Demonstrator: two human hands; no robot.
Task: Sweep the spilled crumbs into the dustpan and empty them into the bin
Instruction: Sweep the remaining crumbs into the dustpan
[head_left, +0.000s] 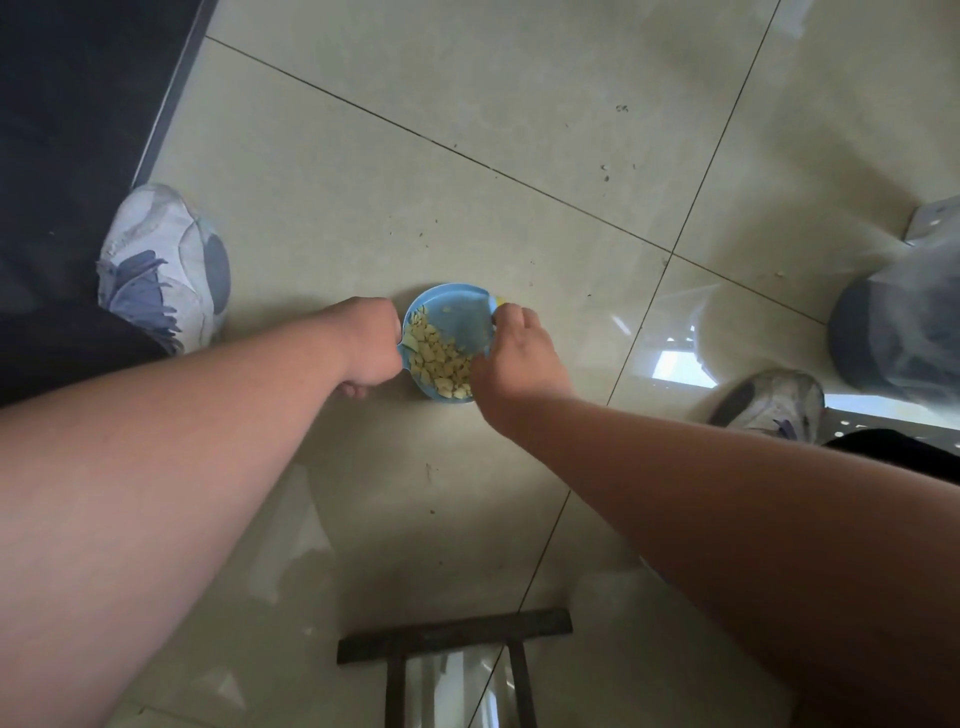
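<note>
While 2 shoes (166, 265) flank it, dustpan (449, 332) sits between hands.

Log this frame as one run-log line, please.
phase: sweeping | left hand: grips small blue plastic dustpan | right hand: small brush, mostly hidden | pale yellow crumbs: in pan | bin: not identifiable

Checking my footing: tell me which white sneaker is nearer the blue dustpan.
The white sneaker beside the left hand; the other lies farther from the blue dustpan.

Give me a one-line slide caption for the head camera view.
Left hand grips the blue dustpan holding swept crumbs; right hand at its rim.
</note>
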